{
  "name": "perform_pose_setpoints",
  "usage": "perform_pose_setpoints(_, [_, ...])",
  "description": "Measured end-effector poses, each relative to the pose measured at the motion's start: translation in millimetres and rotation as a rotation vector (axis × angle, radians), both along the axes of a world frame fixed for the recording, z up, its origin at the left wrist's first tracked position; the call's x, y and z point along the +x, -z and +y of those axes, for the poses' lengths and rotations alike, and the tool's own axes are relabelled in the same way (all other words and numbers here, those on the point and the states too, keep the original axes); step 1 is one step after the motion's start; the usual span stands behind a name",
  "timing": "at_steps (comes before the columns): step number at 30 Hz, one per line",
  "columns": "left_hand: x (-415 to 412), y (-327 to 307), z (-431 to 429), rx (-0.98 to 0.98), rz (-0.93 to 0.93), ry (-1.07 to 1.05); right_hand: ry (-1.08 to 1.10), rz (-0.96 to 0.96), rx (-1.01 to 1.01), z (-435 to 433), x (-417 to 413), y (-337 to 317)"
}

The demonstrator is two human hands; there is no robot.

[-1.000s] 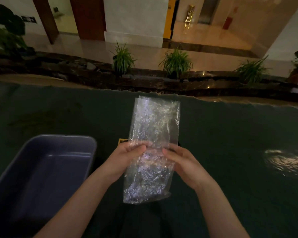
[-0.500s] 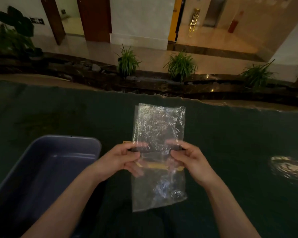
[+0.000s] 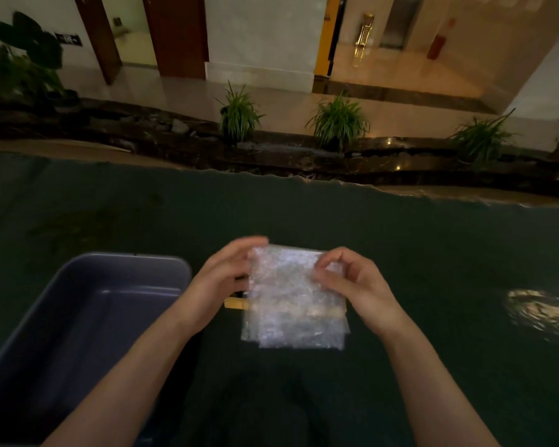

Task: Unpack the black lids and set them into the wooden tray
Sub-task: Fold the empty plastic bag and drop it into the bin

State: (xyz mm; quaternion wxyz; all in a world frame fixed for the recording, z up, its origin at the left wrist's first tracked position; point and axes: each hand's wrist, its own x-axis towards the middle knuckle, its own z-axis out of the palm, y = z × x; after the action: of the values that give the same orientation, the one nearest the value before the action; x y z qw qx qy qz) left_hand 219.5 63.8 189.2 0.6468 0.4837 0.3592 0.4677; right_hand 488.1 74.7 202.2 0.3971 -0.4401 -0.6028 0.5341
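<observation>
I see L hand (image 3: 221,279) + R hand (image 3: 352,282) pinching clear bubble-wrap bag (image 3: 292,304) over dark worktop (image 3: 433,253) | wooden edge (image 3: 236,303) under bag | grey bin (image 3: 88,304) at left

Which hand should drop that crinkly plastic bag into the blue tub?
Left, probably. The left hand pinches the plastic bag on the side nearest the blue tub, which sits just to its left. The right hand also holds the bag, but would have to cross over.

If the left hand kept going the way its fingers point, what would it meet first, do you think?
The left hand points right, into the plastic bag it already touches; beyond that, probably the right hand.
</observation>
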Motion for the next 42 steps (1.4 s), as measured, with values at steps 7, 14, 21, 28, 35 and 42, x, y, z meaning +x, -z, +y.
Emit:
perform_pose_setpoints(7, [21.6, 11.0, -17.1, -0.056, 0.158, 0.084, 0.18, 0.068, 0.137, -5.9, -10.9, -3.8])
perform_pose_setpoints(14, [24.9, 9.2, -19.5, 0.013, 0.193, -0.105, -0.19, 0.064, -0.145, -17.4, -2.5, -8.5])
perform_pose_setpoints(21, [16.5, 6.8, -21.8, -0.016, 0.159, -0.147, -0.055, 0.074, -0.134, -26.5, -5.7, 0.5])
perform_pose_setpoints(28, [13.4, 10.7, -26.7, 0.015, 0.096, -0.172, -0.01, 0.134, -0.18, -34.9, -18.1, 5.1])
perform_pose_setpoints(35, [8.9, 12.0, -25.9, 0.035, 0.105, -0.216, 0.107, 0.092, -0.173, -44.0, -25.6, 15.8])
perform_pose_setpoints(42, [23.0, 25.0, -32.4, -0.056, 0.173, -0.039, 0.313, 0.111, -0.167, -73.2, -0.9, 39.3])
